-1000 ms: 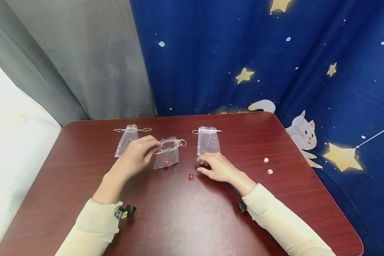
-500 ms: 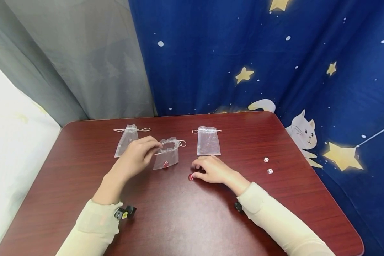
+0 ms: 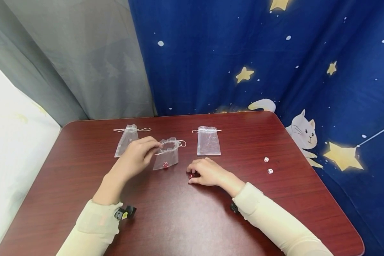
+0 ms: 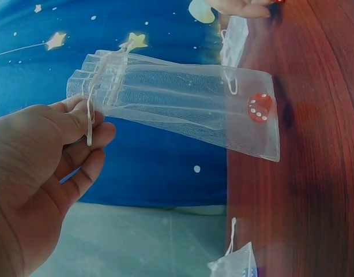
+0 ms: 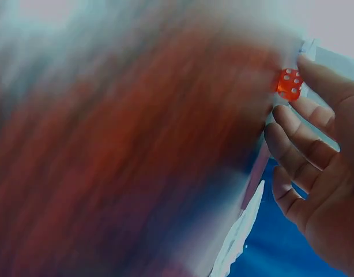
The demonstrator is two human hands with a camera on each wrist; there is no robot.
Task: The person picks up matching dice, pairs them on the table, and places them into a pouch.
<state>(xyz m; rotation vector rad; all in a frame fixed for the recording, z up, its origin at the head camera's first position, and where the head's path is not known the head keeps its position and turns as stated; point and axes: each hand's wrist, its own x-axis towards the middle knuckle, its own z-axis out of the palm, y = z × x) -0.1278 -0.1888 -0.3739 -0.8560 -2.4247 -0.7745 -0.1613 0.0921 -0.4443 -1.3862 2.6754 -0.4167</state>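
I see the red die (image 5: 290, 85) between thumb and fingers of the right hand (image 3: 208, 172), whether pinched I cannot tell, the left hand (image 3: 137, 151) pinching a drawstring pouch (image 3: 168, 158).

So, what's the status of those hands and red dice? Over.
Left hand pinching mesh bag near its mouth, first red die inside. Right hand at second red die, grip unclear. Two white dice off right, not in the way.

From above, the head camera looks forward and down over most of the table (image 3: 166, 224) to the blue curtain (image 3: 204, 60); close in, the left-wrist camera (image 3: 131, 212), turned sideways toward the curtain, shares with it a mesh bag (image 4: 183, 95), and the tilted right-wrist camera (image 3: 234, 207) a red die (image 5: 290, 85).
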